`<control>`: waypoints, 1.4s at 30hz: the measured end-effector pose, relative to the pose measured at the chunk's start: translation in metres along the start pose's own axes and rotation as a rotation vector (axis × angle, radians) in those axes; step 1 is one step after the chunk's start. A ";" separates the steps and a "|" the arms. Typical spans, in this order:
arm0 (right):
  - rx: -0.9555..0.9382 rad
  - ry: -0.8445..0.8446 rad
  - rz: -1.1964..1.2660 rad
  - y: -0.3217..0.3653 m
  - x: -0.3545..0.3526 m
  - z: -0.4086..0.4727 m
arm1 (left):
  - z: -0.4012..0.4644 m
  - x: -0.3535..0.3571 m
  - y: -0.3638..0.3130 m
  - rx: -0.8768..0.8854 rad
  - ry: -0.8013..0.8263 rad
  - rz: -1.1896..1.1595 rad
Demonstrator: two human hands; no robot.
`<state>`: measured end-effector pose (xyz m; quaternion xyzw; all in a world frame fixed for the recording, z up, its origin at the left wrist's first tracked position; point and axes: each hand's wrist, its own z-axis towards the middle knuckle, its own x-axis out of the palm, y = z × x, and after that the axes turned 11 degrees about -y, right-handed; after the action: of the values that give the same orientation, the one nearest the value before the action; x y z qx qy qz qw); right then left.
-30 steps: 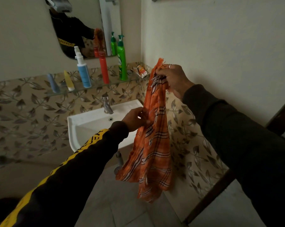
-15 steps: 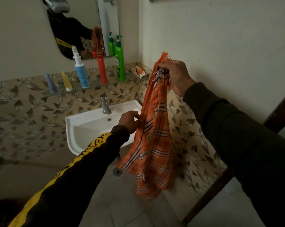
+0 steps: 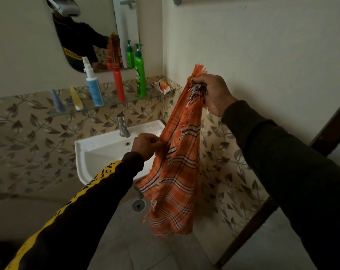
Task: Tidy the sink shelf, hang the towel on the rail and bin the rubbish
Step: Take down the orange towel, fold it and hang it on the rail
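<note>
An orange checked towel (image 3: pixel 177 172) hangs bunched in front of the right wall. My right hand (image 3: pixel 210 92) grips its fringed top end at about shelf height. My left hand (image 3: pixel 145 145) pinches the towel's left edge lower down, over the sink's right corner. The metal rail (image 3: pixel 178 0) shows only its end bracket at the top edge, well above my right hand. On the glass shelf (image 3: pixel 110 105) stand a blue tube, a yellow tube, a white-blue spray bottle (image 3: pixel 94 88), a red bottle (image 3: pixel 118 84) and a green pump bottle (image 3: pixel 140 75). A crumpled wrapper (image 3: pixel 163 85) lies at the shelf's right end.
A white sink (image 3: pixel 99 151) with a steel tap (image 3: pixel 123 127) hangs below the shelf. A mirror (image 3: pixel 87 32) above reflects a person and the towel. A floor drain (image 3: pixel 138 205) lies under the sink. A dark wooden door frame (image 3: pixel 247 230) runs along the right.
The towel has spread a little wider between my hands, and my left hand has shifted slightly along its edge. My right hand stays at much the same height.
</note>
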<state>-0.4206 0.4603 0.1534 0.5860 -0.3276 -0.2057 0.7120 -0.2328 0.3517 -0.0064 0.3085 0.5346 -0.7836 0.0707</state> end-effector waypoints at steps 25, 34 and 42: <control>-0.003 -0.358 -0.064 -0.015 -0.030 0.011 | 0.052 -0.096 -0.077 0.209 -0.394 -0.109; -0.069 -0.526 -0.151 -0.021 -0.025 0.022 | 0.048 -0.109 -0.079 0.615 -0.448 0.332; -0.141 -0.570 -0.218 -0.027 -0.021 0.026 | 0.053 -0.093 -0.077 0.263 -0.373 0.142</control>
<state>-0.4512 0.4499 0.1253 0.4856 -0.4340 -0.4591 0.6042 -0.2139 0.3162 0.1192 0.2018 0.3825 -0.8830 0.1824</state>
